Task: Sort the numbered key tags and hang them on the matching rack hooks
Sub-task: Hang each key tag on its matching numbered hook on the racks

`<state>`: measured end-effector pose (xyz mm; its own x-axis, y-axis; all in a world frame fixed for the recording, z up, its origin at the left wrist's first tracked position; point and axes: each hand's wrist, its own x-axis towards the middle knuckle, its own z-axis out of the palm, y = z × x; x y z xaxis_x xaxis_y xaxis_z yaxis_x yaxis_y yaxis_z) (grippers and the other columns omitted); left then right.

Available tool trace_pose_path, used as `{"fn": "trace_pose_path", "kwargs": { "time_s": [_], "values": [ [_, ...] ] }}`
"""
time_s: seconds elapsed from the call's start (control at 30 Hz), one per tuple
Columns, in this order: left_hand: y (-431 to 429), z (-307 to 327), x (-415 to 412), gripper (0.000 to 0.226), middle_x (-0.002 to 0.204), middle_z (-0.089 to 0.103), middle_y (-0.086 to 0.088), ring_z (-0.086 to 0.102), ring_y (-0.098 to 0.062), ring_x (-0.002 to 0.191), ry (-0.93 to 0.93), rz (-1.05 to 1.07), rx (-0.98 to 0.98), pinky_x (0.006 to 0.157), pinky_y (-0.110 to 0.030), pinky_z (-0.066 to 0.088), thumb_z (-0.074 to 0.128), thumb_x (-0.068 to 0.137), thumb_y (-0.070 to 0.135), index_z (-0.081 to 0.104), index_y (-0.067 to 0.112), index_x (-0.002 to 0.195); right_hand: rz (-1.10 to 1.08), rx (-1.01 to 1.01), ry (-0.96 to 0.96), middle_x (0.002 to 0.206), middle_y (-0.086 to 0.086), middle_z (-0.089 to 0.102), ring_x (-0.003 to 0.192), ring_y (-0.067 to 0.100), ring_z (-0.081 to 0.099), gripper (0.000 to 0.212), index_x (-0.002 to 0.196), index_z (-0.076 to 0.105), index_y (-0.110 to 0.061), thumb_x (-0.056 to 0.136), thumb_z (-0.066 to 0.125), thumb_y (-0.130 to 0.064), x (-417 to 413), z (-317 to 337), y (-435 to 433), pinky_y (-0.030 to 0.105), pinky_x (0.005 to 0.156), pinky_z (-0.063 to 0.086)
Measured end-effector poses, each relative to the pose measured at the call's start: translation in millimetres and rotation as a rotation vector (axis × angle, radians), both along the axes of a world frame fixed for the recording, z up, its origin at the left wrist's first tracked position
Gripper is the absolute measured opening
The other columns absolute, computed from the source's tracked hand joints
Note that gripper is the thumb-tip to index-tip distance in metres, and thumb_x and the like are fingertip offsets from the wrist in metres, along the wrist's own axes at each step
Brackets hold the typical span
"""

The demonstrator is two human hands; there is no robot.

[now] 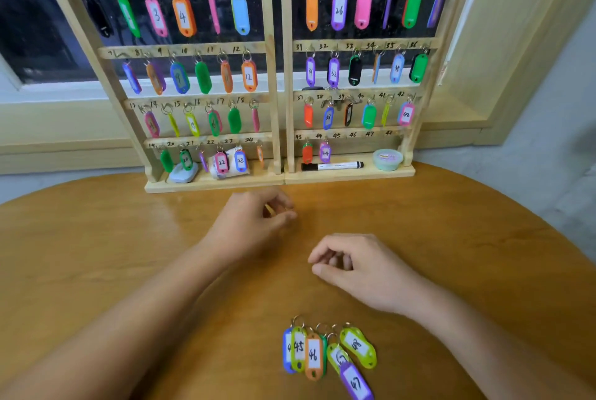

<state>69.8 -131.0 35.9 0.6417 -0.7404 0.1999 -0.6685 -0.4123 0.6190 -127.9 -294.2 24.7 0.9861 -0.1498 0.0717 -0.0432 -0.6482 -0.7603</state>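
Two wooden racks (277,77) with numbered hooks stand at the table's far edge, and most hooks carry coloured key tags. Hooks 45 to 48 on the bottom right rail (361,134) are bare. A cluster of loose tags (329,354) lies near the front edge, with an orange 46 (313,355), a green 45 (299,348), a purple 47 (356,382) and a lime 48 (357,345). My left hand (258,222) hovers in front of the racks with curled fingers; a small yellowish patch shows between them. My right hand (350,266) hangs over mid-table, fingers loosely curled, holding nothing visible.
On the right rack's base lie a black marker (335,166) and a small round tub (388,159). A pale blue object (183,173) and a white wrapper sit on the left rack's base. The round wooden table (129,238) ends near a window ledge and wall.
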Motion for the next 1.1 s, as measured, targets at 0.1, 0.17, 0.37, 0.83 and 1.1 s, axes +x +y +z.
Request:
{"fn": "trace_pose_path", "kwargs": {
  "time_s": [0.1,0.17,0.37,0.83,1.1],
  "values": [
    [39,-15,-19,0.009,0.085,0.074,0.024,0.067,-0.001,0.079,0.060,-0.028,0.048,0.071,-0.012,0.047,0.084,0.091,0.036,0.077,0.036,0.097,0.083,-0.016,0.047,0.095,-0.015,0.071,0.086,0.008,0.063,0.006,0.100,0.078,-0.030,0.095,0.079,-0.027,-4,-1,11,0.013,0.072,0.045],
    [57,-23,-32,0.008,0.082,0.072,0.024,0.064,-0.001,0.074,0.121,-0.065,0.053,0.068,-0.011,0.045,0.084,0.092,0.035,0.078,0.035,0.097,0.137,-0.015,0.070,0.097,-0.016,0.070,0.090,0.010,0.065,0.008,0.101,0.078,-0.029,0.094,0.081,-0.029,-6,-2,17,0.012,0.073,0.044],
    [83,-29,-53,0.010,0.097,0.075,0.014,0.063,-0.008,0.079,0.245,-0.261,0.015,0.073,-0.018,0.048,0.083,0.094,0.034,0.078,0.032,0.102,0.247,-0.052,0.140,0.101,-0.017,0.067,0.098,0.010,0.062,0.016,0.105,0.076,-0.033,0.091,0.082,-0.034,-7,-2,30,0.013,0.080,0.042],
    [79,-33,-61,0.036,0.106,0.067,0.021,0.060,-0.008,0.107,0.111,-0.386,0.126,0.098,-0.034,0.047,0.089,0.077,0.057,0.072,0.036,0.101,0.300,-0.134,0.163,0.094,-0.015,0.068,0.103,0.011,0.059,0.012,0.094,0.076,-0.032,0.084,0.084,-0.032,-4,-1,34,0.027,0.089,0.050],
    [78,-37,-60,0.028,0.100,0.067,0.017,0.061,-0.008,0.102,0.122,-0.384,0.092,0.092,-0.029,0.049,0.090,0.081,0.051,0.074,0.034,0.097,0.223,-0.035,0.195,0.090,-0.014,0.072,0.090,0.009,0.064,0.015,0.095,0.076,-0.030,0.086,0.082,-0.020,-5,-3,33,0.021,0.078,0.051]
  ]
}}
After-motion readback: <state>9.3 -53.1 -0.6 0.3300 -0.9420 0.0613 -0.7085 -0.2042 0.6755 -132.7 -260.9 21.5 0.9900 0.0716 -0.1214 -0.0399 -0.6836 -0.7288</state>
